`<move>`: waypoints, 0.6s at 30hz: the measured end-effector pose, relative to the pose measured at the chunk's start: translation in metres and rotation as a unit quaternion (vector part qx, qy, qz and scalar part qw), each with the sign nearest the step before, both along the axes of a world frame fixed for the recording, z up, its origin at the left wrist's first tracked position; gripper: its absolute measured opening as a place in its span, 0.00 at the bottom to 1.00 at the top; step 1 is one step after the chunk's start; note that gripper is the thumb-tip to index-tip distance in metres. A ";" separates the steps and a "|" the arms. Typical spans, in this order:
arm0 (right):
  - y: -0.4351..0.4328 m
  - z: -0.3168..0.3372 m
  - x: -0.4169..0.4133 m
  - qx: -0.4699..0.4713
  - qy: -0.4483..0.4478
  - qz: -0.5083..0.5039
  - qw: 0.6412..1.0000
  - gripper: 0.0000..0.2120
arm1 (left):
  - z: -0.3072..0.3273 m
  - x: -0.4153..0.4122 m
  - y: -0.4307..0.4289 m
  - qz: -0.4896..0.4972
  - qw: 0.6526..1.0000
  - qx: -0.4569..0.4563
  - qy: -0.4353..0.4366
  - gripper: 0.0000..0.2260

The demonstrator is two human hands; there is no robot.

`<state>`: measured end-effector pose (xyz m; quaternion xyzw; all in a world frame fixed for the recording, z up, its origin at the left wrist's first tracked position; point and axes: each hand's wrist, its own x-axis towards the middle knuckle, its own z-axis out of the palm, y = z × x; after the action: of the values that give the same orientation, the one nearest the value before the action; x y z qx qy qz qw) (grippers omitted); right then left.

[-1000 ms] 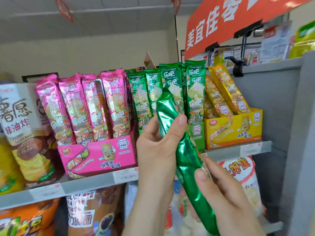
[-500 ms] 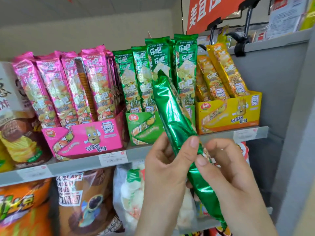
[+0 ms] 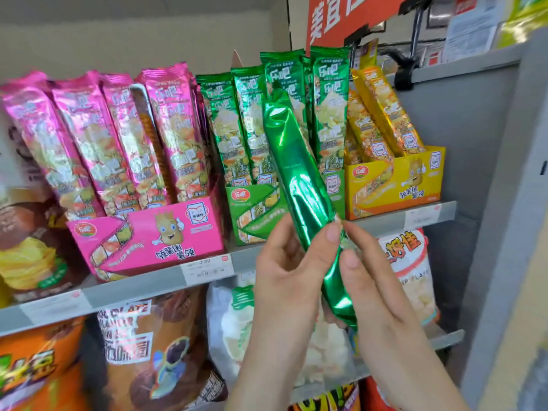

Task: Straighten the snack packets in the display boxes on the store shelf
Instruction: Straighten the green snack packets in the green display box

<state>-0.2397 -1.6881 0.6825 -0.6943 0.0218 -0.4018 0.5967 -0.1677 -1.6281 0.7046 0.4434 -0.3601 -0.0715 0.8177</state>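
At the far left a brown snack bag stood on the grey shelf. Beside it sat the pink display box, its pink packets upright but leaning a little to the left. A price label hung on the shelf edge below that box. Next came the green display box, with its green packets standing in rows. In front of this box both hands held one loose green packet, out of the box and tilted, its top end leaning left over the standing packets and its plain foil side facing the camera. The left hand gripped its lower half, thumb across the front and fingers curled behind. The right hand pinched the packet's right edge between thumb and forefinger, just beside the left thumb. Further right the yellow display box held yellow packets that leaned left. A red sign hung above.
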 end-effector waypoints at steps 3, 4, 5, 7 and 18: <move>0.009 -0.001 0.007 0.028 -0.008 -0.014 0.999 0.19 | -0.005 0.002 0.008 -0.004 1.000 -0.012 0.008 0.19; 0.010 -0.002 0.009 0.030 -0.011 -0.020 0.999 0.19 | -0.006 0.003 0.011 -0.003 1.000 -0.018 0.014 0.22; 0.011 -0.001 0.010 0.032 -0.015 -0.024 0.999 0.19 | -0.006 0.004 0.014 0.002 1.000 -0.023 0.016 0.23; 0.013 -0.002 0.010 0.032 -0.025 -0.009 0.999 0.19 | -0.005 0.008 0.018 0.017 0.999 -0.033 0.012 0.20; 0.021 -0.018 -0.010 0.052 -0.098 -0.076 0.991 0.26 | -0.001 0.023 0.028 -0.047 0.994 -0.096 0.032 0.21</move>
<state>-0.2497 -1.6673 0.6641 -0.6162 0.0365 -0.5103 0.5989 -0.1451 -1.6005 0.7033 0.3428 -0.3594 -0.0892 0.8633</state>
